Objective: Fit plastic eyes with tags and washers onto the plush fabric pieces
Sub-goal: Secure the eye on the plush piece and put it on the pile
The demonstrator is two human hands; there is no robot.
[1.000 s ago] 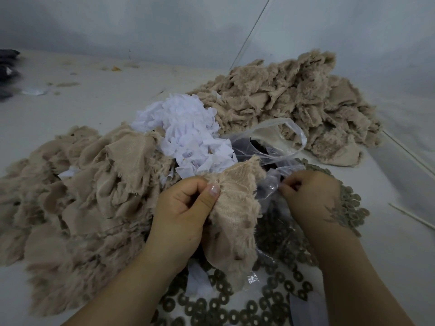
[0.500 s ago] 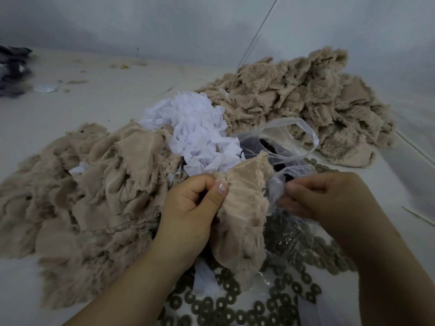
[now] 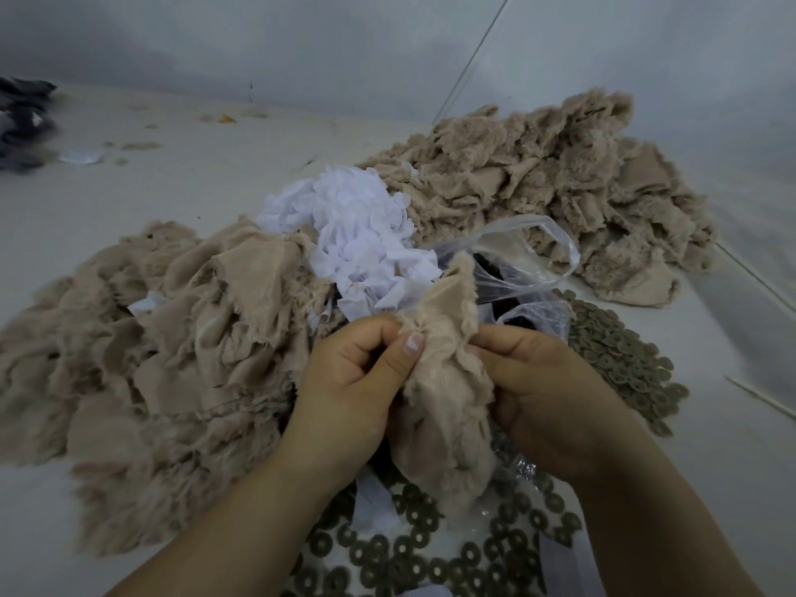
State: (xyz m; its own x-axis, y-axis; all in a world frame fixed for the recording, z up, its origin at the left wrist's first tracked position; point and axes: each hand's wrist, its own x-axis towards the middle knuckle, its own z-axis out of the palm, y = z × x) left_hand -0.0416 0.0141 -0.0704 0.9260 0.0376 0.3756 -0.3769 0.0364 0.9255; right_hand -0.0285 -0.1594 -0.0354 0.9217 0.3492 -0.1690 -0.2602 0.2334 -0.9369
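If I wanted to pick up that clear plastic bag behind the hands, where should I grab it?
Probably by the loop handle of the clear plastic bag, reaching from above and behind. The loop stands up open and free, clear of the left hand and right hand, which grip the plush piece in front of it.

My right hand fingertips hidden behind plush piece. Washers cut off at bottom edge. Bag contents dark, can't tell. Dark stuff cut off at left edge.
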